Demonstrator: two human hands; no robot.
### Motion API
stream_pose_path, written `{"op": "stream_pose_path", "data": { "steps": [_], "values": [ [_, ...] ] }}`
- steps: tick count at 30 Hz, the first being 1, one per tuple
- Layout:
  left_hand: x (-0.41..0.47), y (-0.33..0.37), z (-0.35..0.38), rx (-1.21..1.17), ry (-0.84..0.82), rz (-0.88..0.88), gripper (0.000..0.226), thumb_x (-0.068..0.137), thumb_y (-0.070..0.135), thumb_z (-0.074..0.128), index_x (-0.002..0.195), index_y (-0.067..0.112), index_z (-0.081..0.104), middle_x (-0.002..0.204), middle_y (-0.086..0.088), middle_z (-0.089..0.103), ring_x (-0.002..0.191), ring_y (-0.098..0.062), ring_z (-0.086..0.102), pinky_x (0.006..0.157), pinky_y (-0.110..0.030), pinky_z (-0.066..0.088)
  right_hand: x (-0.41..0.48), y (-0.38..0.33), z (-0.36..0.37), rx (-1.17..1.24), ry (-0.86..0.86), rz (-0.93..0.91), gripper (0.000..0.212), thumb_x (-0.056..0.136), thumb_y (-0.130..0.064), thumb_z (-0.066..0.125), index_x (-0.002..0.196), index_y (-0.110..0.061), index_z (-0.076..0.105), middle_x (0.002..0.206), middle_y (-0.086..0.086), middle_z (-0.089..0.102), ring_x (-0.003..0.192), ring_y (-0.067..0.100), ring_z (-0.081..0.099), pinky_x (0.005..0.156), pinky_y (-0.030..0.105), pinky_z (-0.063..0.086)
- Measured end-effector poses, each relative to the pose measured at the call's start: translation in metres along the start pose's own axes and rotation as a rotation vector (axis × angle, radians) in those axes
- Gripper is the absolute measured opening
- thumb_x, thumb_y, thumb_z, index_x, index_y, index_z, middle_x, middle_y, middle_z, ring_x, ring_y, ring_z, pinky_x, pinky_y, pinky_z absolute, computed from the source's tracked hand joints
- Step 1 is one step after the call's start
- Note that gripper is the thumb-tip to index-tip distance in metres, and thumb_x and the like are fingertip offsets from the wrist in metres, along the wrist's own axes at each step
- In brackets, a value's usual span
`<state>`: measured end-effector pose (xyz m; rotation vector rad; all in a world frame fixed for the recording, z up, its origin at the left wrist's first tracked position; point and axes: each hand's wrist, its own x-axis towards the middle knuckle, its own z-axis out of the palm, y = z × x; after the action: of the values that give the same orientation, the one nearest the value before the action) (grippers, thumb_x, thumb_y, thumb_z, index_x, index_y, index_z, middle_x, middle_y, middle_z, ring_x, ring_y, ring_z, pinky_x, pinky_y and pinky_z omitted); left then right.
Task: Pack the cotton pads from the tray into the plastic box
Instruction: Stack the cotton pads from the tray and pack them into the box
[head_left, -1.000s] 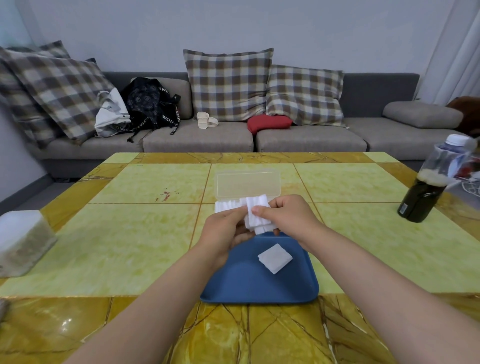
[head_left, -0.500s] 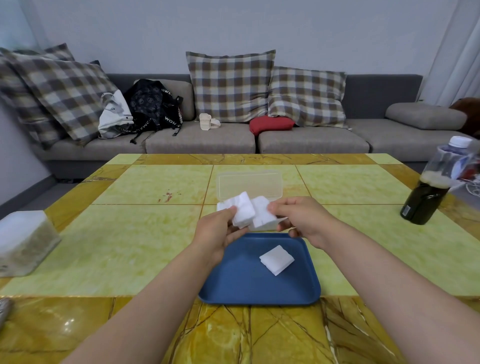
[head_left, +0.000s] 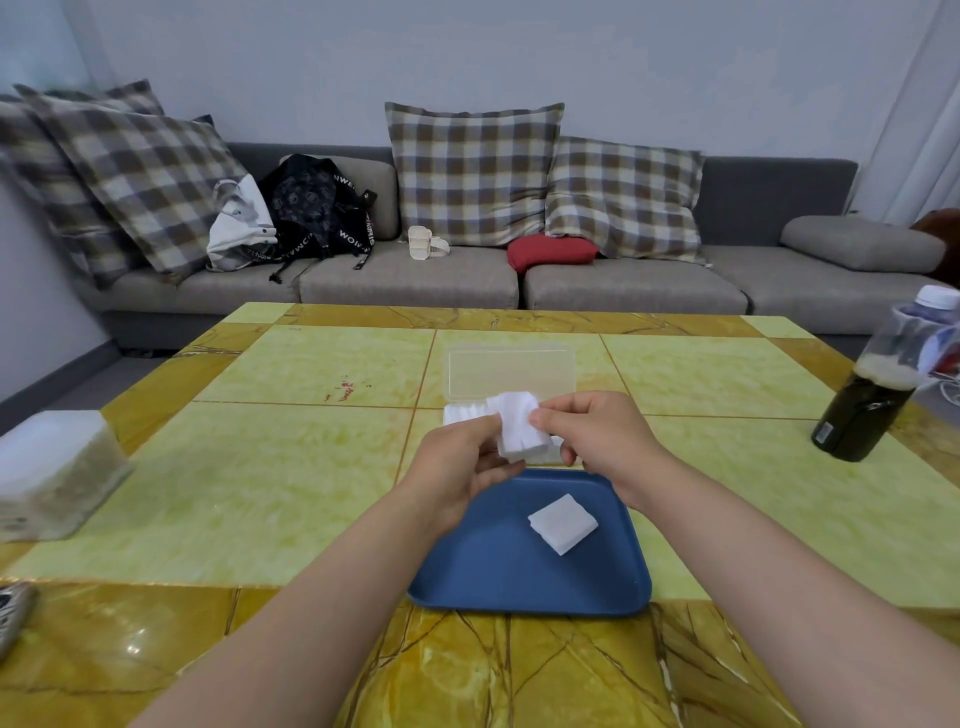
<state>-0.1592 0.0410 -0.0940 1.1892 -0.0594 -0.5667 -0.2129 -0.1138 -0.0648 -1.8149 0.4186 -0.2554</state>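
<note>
Pinching a stack of cotton pads (head_left: 519, 431) between them, the left hand (head_left: 462, 467) and right hand (head_left: 597, 441) hover over the blue tray's (head_left: 519, 582) far edge.

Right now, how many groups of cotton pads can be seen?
3. One stack is pinched between left hand and right hand; a second stack lies on the blue tray; a row sits in the plastic box, partly hidden by the hands.
</note>
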Motion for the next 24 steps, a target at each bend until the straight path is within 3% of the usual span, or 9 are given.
{"op": "stream_pose_path", "data": {
  "steps": [6, 9, 12, 15, 18, 21, 24],
  "values": [
    [0.002, 0.001, 0.002, 0.021, -0.024, -0.002, 0.038, 0.090, 0.034, 0.072, 0.113, 0.003, 0.071, 0.113, -0.019, 0.074, 0.104, -0.031, 0.072, 0.081, -0.034, 0.060, 0.000, 0.001, 0.003, -0.029, 0.045, -0.034, 0.005, 0.085, -0.019, 0.075, 0.086, -0.014, 0.076, 0.083, 0.004, 0.074, 0.041, 0.010, 0.049, 0.050, 0.023, 0.048],
    [0.005, -0.004, -0.001, 0.122, 0.051, 0.008, 0.022, 0.087, 0.014, 0.075, 0.099, -0.004, 0.071, 0.102, -0.020, 0.069, 0.095, -0.029, 0.071, 0.076, -0.028, 0.061, 0.001, 0.003, 0.002, -0.072, 0.044, -0.062, 0.006, 0.086, -0.021, 0.073, 0.082, -0.016, 0.076, 0.082, -0.001, 0.074, 0.044, 0.010, 0.052, 0.050, 0.022, 0.047],
    [0.010, -0.006, -0.008, 0.150, 0.150, 0.004, 0.013, 0.088, 0.008, 0.073, 0.092, -0.003, 0.067, 0.092, -0.017, 0.062, 0.086, -0.024, 0.066, 0.071, -0.028, 0.062, 0.005, 0.010, -0.003, -0.298, 0.009, -0.140, 0.009, 0.089, -0.022, 0.067, 0.085, -0.021, 0.075, 0.083, -0.009, 0.073, 0.056, 0.008, 0.060, 0.055, 0.021, 0.048],
    [0.012, -0.005, -0.014, 0.170, 0.210, -0.001, 0.016, 0.091, 0.007, 0.069, 0.102, -0.005, 0.069, 0.104, -0.017, 0.072, 0.092, -0.025, 0.071, 0.071, -0.027, 0.063, 0.007, 0.024, -0.012, -0.741, -0.203, -0.210, 0.024, 0.090, -0.015, 0.062, 0.106, -0.028, 0.074, 0.101, -0.016, 0.069, 0.088, 0.009, 0.065, 0.075, 0.022, 0.052],
    [0.012, -0.006, -0.016, 0.175, 0.197, -0.034, 0.008, 0.092, 0.005, 0.066, 0.097, -0.001, 0.067, 0.109, -0.018, 0.070, 0.099, -0.027, 0.070, 0.073, -0.028, 0.063, 0.008, 0.036, -0.014, -1.001, -0.515, -0.181, 0.046, 0.086, -0.007, 0.063, 0.124, -0.032, 0.069, 0.113, -0.019, 0.063, 0.103, 0.005, 0.058, 0.080, 0.019, 0.045],
    [0.013, -0.008, -0.015, 0.162, 0.178, -0.063, 0.008, 0.092, 0.004, 0.065, 0.098, -0.001, 0.065, 0.113, -0.020, 0.070, 0.102, -0.029, 0.070, 0.075, -0.031, 0.063, 0.009, 0.034, -0.013, -1.109, -0.567, -0.187, 0.049, 0.084, -0.013, 0.069, 0.127, -0.035, 0.066, 0.123, -0.014, 0.065, 0.113, 0.011, 0.060, 0.090, 0.028, 0.050],
    [0.014, -0.010, -0.013, 0.151, 0.173, -0.083, 0.008, 0.093, 0.008, 0.063, 0.100, 0.003, 0.064, 0.114, -0.019, 0.070, 0.104, -0.029, 0.070, 0.078, -0.034, 0.062, 0.010, 0.031, -0.012, -1.198, -0.550, -0.189, 0.033, 0.084, -0.023, 0.072, 0.116, -0.030, 0.070, 0.114, -0.011, 0.068, 0.107, 0.014, 0.061, 0.084, 0.029, 0.045]
  ]
}}
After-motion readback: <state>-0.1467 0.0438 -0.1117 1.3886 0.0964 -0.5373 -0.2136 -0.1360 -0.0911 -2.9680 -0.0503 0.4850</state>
